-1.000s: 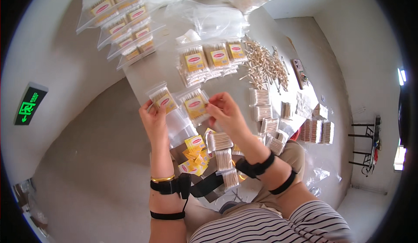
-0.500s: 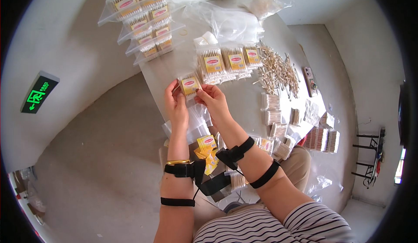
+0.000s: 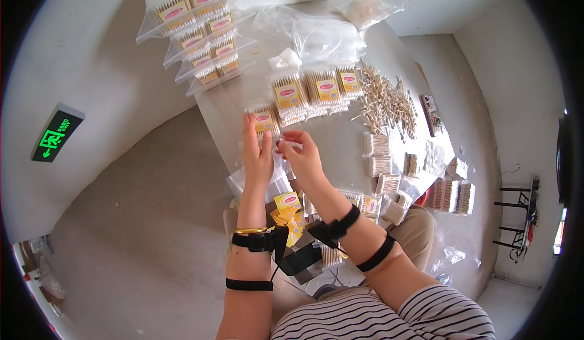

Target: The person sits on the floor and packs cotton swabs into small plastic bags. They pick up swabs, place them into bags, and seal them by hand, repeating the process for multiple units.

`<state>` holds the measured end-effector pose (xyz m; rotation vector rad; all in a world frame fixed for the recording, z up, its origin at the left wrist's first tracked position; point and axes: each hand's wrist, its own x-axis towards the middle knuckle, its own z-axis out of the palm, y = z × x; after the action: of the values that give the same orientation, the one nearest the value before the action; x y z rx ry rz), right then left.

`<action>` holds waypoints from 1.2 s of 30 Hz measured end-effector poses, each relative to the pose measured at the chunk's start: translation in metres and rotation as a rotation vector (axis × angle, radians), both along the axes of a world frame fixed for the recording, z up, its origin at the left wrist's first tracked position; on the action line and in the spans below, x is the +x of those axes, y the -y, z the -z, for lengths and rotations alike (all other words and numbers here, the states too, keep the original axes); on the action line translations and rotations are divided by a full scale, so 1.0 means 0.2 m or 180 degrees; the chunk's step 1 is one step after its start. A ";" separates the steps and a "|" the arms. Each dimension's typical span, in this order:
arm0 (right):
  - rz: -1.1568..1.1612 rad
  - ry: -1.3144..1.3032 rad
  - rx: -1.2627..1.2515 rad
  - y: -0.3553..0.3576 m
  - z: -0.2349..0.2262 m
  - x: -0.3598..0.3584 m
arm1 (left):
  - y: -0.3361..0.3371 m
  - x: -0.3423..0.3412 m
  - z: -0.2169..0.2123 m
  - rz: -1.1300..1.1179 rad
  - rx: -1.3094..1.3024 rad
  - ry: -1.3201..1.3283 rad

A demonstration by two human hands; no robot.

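Observation:
A flat pack of cotton swabs [image 3: 264,119] with a yellow label lies on the table in front of me, beside a row of similar packs. My left hand [image 3: 258,157] rests on its near left part, fingers stretched out and thumb apart. Just right of the thumb, my right hand [image 3: 300,156] has its thumb and fingertips pinched together near the pack's near corner. What sits in that pinch is too small to make out. Clear plastic bags [image 3: 277,182] lie below my hands, and yellow label cards [image 3: 288,209] are near my lap.
Labelled swab packs [image 3: 291,93] stand behind my hands. Bagged packs [image 3: 207,29] are stacked at the far left. Loose swabs [image 3: 386,102] form a heap at right, near a phone [image 3: 431,113]. Swab bundles [image 3: 378,164] line the right side. Plastic bags [image 3: 322,32] lie at the back.
The swab pack has gone from being held between both hands to lying on the table. My left fingers have straightened over it, and my right hand has drawn back to its near corner.

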<state>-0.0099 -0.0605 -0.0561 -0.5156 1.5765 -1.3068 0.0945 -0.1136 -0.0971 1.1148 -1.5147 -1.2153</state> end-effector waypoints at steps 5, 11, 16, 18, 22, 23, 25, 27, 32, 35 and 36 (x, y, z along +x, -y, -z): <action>-0.1096 -0.3729 -0.1203 0.00 -0.39 -0.08 | -0.01 -0.01 0.01 0.0236 0.0099 -0.0273; -0.1438 -0.4960 -0.1330 0.18 -0.38 -0.28 | 0.00 -0.03 0.03 0.0285 -0.0251 -0.0062; -0.1398 -0.4778 -0.1459 0.21 -0.36 -0.32 | -0.01 -0.02 0.00 -0.0008 -0.0784 0.0810; -0.1355 -0.4779 -0.1460 0.22 -0.37 -0.33 | 0.00 -0.02 0.01 -0.0194 -0.0935 0.0993; -0.1300 -0.4750 -0.1479 0.23 -0.37 -0.34 | 0.02 -0.03 0.01 -0.0429 -0.0902 0.0959; -0.1288 -0.4733 -0.1493 0.23 -0.38 -0.35 | 0.02 -0.04 0.00 -0.0450 -0.0869 0.0951; -0.1269 -0.4690 -0.1524 0.21 -0.39 -0.35 | 0.02 -0.04 -0.01 -0.0460 -0.0871 0.0930; -0.1232 -0.4570 -0.1475 0.19 -0.40 -0.36 | 0.01 -0.04 -0.03 -0.0492 -0.0843 0.0826; -0.1030 -0.4435 -0.1189 0.04 -0.47 -0.40 | 0.03 0.05 -0.02 -0.0605 -0.0741 0.0635; -0.0965 -0.4313 -0.0965 -0.15 -0.47 -0.49 | 0.03 0.13 -0.05 -0.0669 -0.0469 0.0120; -0.0970 -0.4254 -0.0861 -0.23 -0.44 -0.52 | 0.03 0.14 -0.07 -0.0703 -0.0457 0.0158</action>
<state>-0.1138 -0.0149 0.0326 -1.9973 2.1741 -0.9070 0.1229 -0.1192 -0.0822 1.1883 -1.4484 -0.9212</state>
